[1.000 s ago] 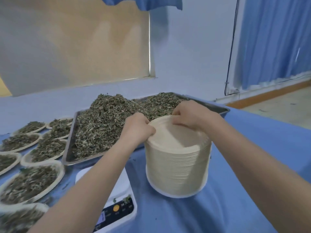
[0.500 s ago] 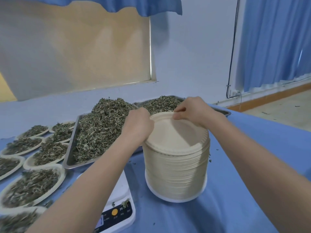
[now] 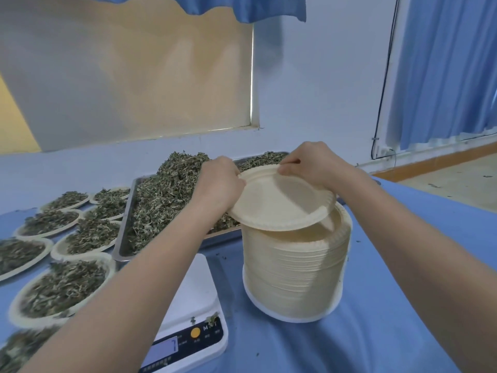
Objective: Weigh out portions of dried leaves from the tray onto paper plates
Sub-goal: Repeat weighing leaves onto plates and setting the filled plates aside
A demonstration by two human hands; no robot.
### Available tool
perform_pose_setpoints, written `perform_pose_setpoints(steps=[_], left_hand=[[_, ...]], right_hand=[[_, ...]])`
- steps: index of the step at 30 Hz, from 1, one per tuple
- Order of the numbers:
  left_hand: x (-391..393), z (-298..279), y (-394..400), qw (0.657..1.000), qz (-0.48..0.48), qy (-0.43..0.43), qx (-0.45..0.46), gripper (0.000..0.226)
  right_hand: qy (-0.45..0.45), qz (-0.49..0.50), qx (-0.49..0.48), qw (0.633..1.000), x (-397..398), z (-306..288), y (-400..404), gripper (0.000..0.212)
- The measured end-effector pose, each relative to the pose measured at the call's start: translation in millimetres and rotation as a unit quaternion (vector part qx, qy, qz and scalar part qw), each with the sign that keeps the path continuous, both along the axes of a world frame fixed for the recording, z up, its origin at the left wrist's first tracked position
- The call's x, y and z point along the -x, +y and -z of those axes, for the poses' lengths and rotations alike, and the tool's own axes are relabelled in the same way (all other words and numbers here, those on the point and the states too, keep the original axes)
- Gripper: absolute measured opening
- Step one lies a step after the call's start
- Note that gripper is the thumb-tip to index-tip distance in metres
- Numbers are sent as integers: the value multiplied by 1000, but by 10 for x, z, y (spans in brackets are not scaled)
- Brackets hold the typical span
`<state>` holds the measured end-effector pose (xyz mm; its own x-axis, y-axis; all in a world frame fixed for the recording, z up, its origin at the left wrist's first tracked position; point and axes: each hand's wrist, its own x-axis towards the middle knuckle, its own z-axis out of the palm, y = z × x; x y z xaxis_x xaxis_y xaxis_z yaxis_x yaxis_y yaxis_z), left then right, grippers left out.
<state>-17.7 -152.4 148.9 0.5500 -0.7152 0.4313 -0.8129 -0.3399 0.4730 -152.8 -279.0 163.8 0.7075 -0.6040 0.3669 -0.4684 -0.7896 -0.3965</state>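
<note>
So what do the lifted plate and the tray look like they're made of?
Plate: looks like matte cream paper or moulded pulp, thin, with a pressed, faintly fluted rim; which one I can't tell. Tray: looks like metal, probably stainless steel, going by its grey, shiny wall and rolled edge.

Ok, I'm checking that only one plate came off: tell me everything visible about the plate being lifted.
The lifted plate is a round, cream, paper-like dish with a raised rim, empty and clean. It tilts above the plate stack, near edge low. The left hand pinches its left rim, the right hand its far rim. It looks single.
</note>
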Motion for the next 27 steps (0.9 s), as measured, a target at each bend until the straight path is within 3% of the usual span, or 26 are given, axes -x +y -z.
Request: perform_pose_setpoints(steps=[4,6,13,16,19,22,27], left_hand=[[-224,-110,257,999,-32,7,15,9],[-375,-159,459,998,-62,13,15,4],[-923,-70,1355,980,-193,35,-42,32],[-1067,183,1583,971,-193,112,-82,23],[-1090,493,1673,959,-151,235,-48,9],[-1027,788,1656,947,-129,295,4,3],[-875,1187,1550,931,-147,325,81,23]], right_hand=[[22,-14,-3,1000,-247,-118,264,29],[41,-23,-2,999,-459,-145,445,26],[105,-70,-5,992,-1275,60,1186,27],[120,-70,-32,990,-1471,401,1328,32],[122,-36,-72,989,-1544,731,1280,36],[119,4,-99,988,-1528,953,1156,34],[109,29,-83,990,-1515,1210,1055,28]])
